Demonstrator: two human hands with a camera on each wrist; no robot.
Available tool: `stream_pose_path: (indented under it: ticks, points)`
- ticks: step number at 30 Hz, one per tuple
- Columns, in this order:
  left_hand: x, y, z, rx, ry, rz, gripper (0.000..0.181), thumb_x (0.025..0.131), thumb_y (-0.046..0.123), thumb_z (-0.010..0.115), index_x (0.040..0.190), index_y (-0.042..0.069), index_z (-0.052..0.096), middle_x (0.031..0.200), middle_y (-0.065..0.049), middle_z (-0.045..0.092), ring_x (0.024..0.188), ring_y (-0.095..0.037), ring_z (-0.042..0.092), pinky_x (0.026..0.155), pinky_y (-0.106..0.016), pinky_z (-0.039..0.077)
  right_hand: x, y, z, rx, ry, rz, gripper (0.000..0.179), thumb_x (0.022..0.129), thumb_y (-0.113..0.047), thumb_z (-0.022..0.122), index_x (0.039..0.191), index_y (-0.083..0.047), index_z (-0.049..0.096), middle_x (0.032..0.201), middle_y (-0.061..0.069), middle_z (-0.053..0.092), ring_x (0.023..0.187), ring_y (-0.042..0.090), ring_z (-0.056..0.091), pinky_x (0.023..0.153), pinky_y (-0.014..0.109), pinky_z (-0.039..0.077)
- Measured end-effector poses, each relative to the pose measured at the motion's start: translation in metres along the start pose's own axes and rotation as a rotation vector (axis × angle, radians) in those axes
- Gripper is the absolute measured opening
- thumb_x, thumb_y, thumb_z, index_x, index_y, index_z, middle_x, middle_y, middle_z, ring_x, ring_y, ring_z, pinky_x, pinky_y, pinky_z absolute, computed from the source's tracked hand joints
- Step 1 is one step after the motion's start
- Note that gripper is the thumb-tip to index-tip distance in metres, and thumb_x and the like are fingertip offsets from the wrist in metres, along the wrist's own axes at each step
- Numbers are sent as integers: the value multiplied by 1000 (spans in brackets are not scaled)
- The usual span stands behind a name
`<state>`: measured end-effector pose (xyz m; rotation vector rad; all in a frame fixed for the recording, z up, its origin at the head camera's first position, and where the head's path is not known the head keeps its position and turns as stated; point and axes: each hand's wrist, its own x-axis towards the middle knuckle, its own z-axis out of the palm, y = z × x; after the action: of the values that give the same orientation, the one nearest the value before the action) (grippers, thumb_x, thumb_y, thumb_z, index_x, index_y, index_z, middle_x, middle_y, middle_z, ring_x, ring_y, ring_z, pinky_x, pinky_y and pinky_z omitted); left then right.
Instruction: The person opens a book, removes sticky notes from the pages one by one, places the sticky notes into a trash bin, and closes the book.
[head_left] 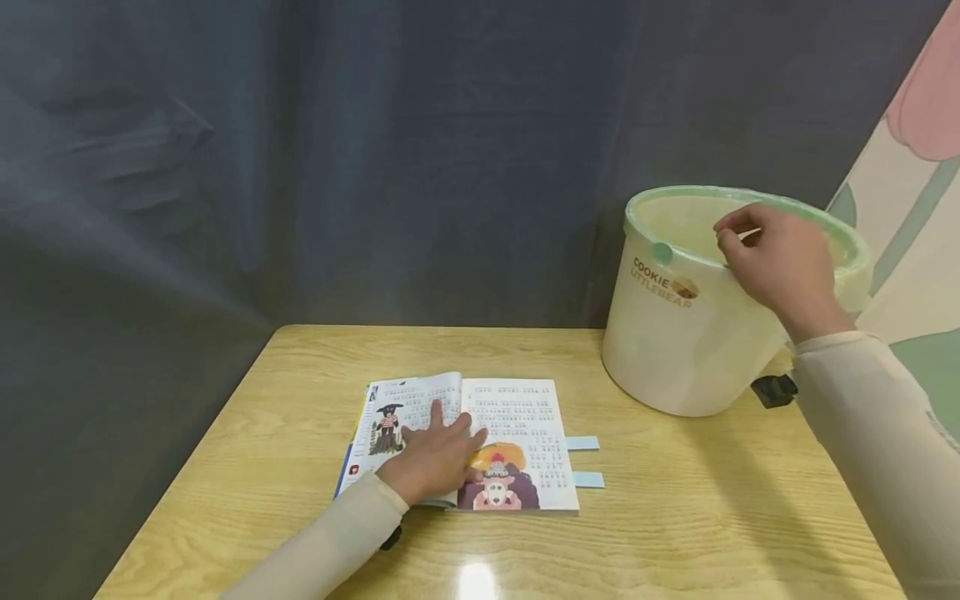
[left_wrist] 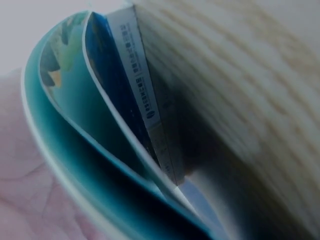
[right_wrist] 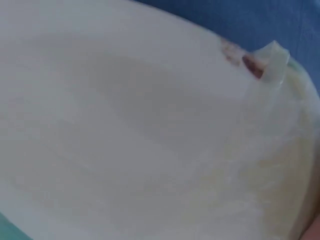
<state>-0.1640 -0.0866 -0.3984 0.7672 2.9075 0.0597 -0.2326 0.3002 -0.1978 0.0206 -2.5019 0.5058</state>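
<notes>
An open picture book (head_left: 517, 408) lies on the table, with printed text and animal drawings. My left hand (head_left: 438, 454) rests on it near the middle fold, fingers spread. In the left wrist view, curved pages of the book (left_wrist: 75, 115) bulge up beside the palm. My right hand (head_left: 783, 258) is over the near rim of a cream bin (head_left: 675, 333) with a green rim. Its fingers are bent, thumb tip close to the index fingertip; nothing shows between them, though the inner side is hidden. The right wrist view shows the bin's pale wall (right_wrist: 125, 125) and a clear plastic liner (right_wrist: 275, 65).
Two pale blue tabs (head_left: 588, 480) stick out from the book's right edge. A dark curtain (head_left: 450, 167) hangs behind the wooden table (head_left: 637, 533). Patterned fabric (head_left: 922, 242) hangs at the right. A black object (head_left: 775, 390) shows below the right wrist.
</notes>
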Motion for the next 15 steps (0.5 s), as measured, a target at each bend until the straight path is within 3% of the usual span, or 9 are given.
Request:
stream_pose_path:
  ticks: [2, 7, 11, 13, 15]
  points:
    - [0, 0, 0, -1, -2, 2, 61, 92, 47, 64, 147, 26, 50, 151, -7, 46, 144, -58, 24, 84, -83, 42, -7, -3, 2, 25, 55, -67, 33, 97, -26, 48, 110, -7, 71, 105, 20, 71, 75, 21, 55, 65, 35, 34]
    - [1, 3, 1, -13, -13, 8, 62, 93, 47, 64, 149, 27, 48, 152, -6, 45, 145, -57, 22, 86, -83, 40, -27, -16, 7, 101, 231, -284, 24, 92, -12, 53, 99, 0, 73, 96, 25, 71, 85, 40, 58, 74, 48, 38]
    - [0, 4, 1, -19, -19, 10, 62, 93, 48, 63, 149, 27, 47, 152, -6, 44, 146, -57, 21, 86, -83, 40, -48, -32, 17, 174, 375, -456, 19, 88, -10, 57, 87, 1, 72, 85, 22, 70, 88, 42, 58, 82, 51, 38]
    - [-1, 4, 2, -15, -23, 6, 62, 93, 48, 62, 149, 27, 46, 152, -5, 44, 146, -56, 21, 86, -83, 40, -64, -40, 28, 203, 395, -536, 20, 87, -13, 57, 84, 0, 71, 86, 19, 71, 92, 41, 58, 84, 52, 36]
    - [-2, 3, 2, -5, -24, 5, 62, 93, 48, 62, 150, 27, 46, 152, -5, 43, 146, -57, 21, 85, -83, 41, -83, -46, 44, 198, 331, -610, 18, 86, -16, 57, 84, -4, 70, 88, 14, 71, 96, 38, 58, 85, 52, 35]
